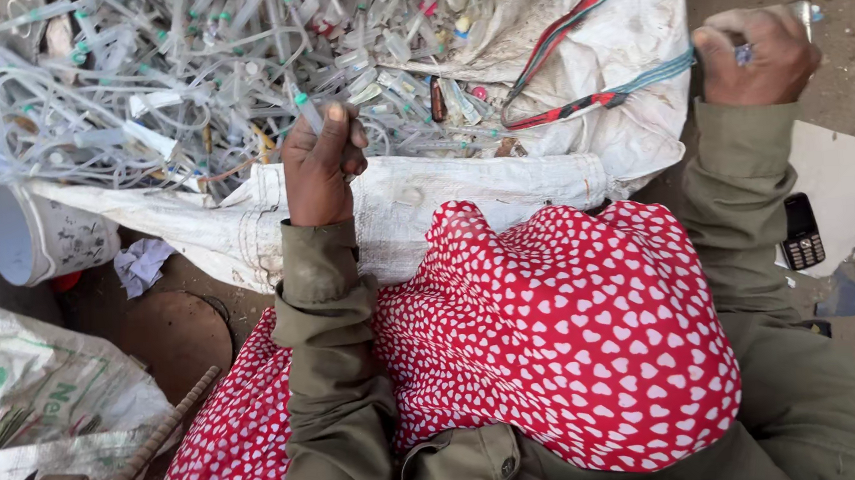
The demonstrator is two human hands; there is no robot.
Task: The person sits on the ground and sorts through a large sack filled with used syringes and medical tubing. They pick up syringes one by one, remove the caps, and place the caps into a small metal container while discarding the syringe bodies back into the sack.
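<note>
My left hand [322, 162] is closed around clear plastic tubing [303, 103] at the near edge of a big pile of tangled tubing and syringes [185, 66]. The pile lies in an open white woven sack [415, 201]. My right hand [760, 51] is raised at the right, closed on a small metal tool with a blade-like tip [801, 13]; a teal strap [637, 80] of the sack runs toward it. Olive sleeves cover both arms, and a red cloth with white hearts [554, 331] covers my lap.
A white plastic bucket [31, 238] lies on its side at left. A printed woven bag [27, 388] and a rusty rod [146, 450] sit at lower left. A small black phone [801, 232] rests on white paper at right, on a dirt floor.
</note>
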